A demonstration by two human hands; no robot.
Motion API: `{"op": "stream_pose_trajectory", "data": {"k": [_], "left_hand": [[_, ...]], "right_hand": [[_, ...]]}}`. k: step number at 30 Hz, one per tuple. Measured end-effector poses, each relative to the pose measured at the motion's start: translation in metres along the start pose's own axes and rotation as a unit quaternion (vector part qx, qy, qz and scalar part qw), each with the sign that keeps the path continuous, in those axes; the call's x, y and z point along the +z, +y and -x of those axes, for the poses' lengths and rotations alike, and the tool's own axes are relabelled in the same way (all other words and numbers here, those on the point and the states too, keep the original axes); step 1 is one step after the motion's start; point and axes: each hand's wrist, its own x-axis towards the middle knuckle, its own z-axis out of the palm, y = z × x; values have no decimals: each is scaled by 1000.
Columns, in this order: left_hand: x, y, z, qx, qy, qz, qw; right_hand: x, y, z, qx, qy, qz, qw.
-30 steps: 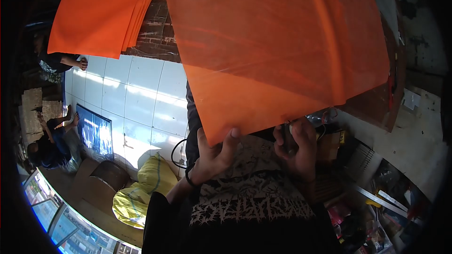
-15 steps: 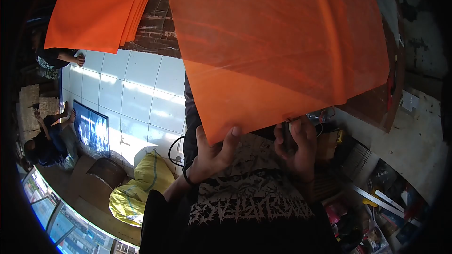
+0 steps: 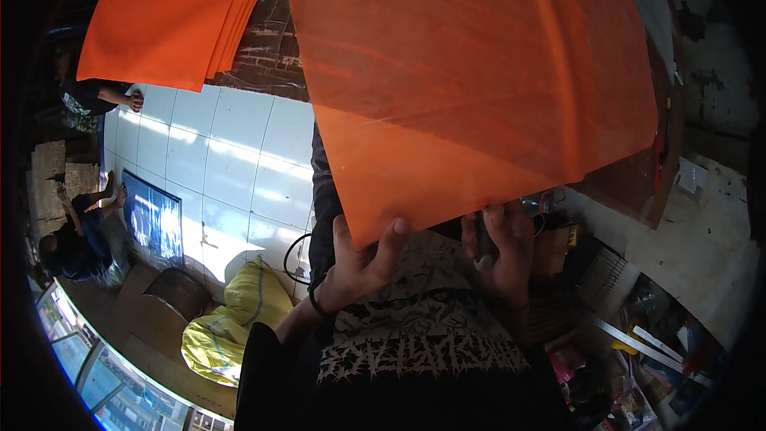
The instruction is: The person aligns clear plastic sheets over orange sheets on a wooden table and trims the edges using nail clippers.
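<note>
A large orange sheet [image 3: 463, 72] hangs over a brown work surface, its near part sloping toward me. My left hand [image 3: 363, 267] is closed on the sheet's near left corner, thumb on top and fingers beneath. At the near edge, further right, my right hand [image 3: 509, 251] is closed around a small dark tool with a rounded grey end [image 3: 483, 249]. The tool's upper part is hidden by the sheet's edge and my fingers, so I cannot tell its kind. A stack of orange sheets [image 3: 159, 24] lies on the surface at upper left.
White floor tiles [image 3: 231, 144] lie to the left, with a dark shiny panel [image 3: 153, 219] on them. A yellow sack [image 3: 239, 323] is near my left side. Two people are at far left, one sitting [image 3: 80, 247]. Tools and clutter [image 3: 638, 343] fill the lower right.
My right hand has turned slightly, and more of the dark tool now shows between its fingers. My left hand keeps its hold on the corner.
</note>
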Motion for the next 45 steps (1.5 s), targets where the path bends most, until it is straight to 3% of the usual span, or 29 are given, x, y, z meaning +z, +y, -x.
{"op": "stream_pose_trajectory", "data": {"k": [3, 9, 11, 14, 16, 17, 21, 22, 24, 27, 29, 36, 39, 42, 44, 45], "left_hand": [[-1, 0, 2, -18, -24, -1, 1000], [2, -7, 9, -65, 18, 53, 996], [4, -9, 14, -108, 80, 109, 985], [-10, -17, 13, -84, 30, 113, 990], [-9, -17, 14, -91, 95, 133, 982], [-12, -17, 13, -71, 105, 140, 982], [-44, -43, 10, 23, 114, 149, 982], [-54, -56, 8, 40, 135, 160, 977], [-38, -13, -7, 29, 176, 128, 976], [-56, -8, -8, 37, 153, 57, 986], [-65, -15, -11, 12, 200, 118, 972], [-64, -13, -18, -8, 222, 108, 969], [-61, -6, -19, 1, 223, 104, 969], [-73, -9, -22, 0, 227, 85, 970], [-97, -14, -31, 118, -49, 211, 969], [-93, -6, -36, 128, -51, 211, 968]], "right_hand": [[-4, 2, -2, -9, -18, 3, 1000], [-5, 7, 2, -14, 2, -59, 998], [-9, 8, 5, -30, 12, -105, 994], [-27, 1, 5, -111, 11, -63, 992], [-38, -5, 7, -108, 93, 13, 990], [-37, -11, 5, -119, 158, 14, 980], [-38, -34, 3, -124, 252, -2, 960], [-42, -36, 2, -134, 257, -14, 957], [-52, -40, 1, -152, 256, -19, 954], [-68, -44, -2, -185, 296, -24, 937], [-80, -47, -3, -200, 357, -20, 912], [-137, -61, -4, -199, 459, 61, 864], [-146, -74, -10, -165, 479, 87, 858], [-149, -81, -22, -209, 460, 121, 854], [-149, -89, -23, -236, 449, 120, 853], [-147, -96, -23, -257, 441, 121, 851]]}}
